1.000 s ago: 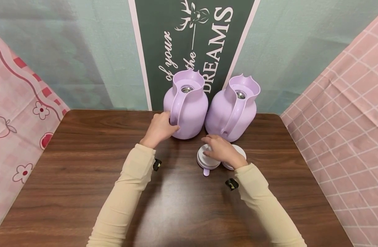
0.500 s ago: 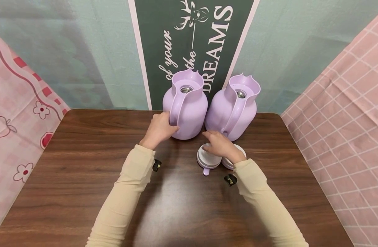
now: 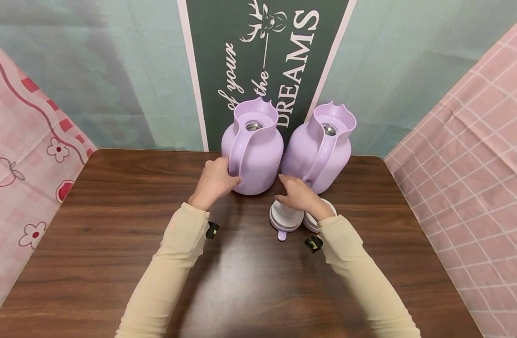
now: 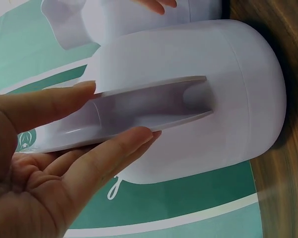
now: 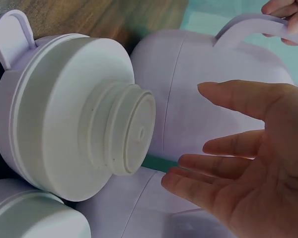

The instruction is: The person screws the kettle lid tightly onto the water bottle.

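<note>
My left hand (image 3: 213,182) pinches the handle (image 4: 149,106) of the left lilac thermos jug (image 3: 264,162), thumb on one side and fingers on the other. This jug stands upright without a lid, its round mouth showing. Over a lid (image 3: 285,220) with a white stopper and a lilac tab, my right hand (image 3: 299,193) hovers with fingers spread. In the right wrist view the stopper (image 5: 131,129) points up toward that palm, apart from the fingers. A second lid (image 3: 312,224) lies beside the first, partly hidden by the right hand.
A matching lilac jug (image 3: 298,148), also lidless, stands close to the right of the first. Both are near the back edge of the brown wooden table (image 3: 114,234). Behind hangs a green cloth with white lettering (image 3: 296,61); a pink checked cloth (image 3: 465,169) borders the right side.
The left jug has shifted slightly left and toward me, with my left hand on its handle. My right hand has moved slightly away from me over the lid.
</note>
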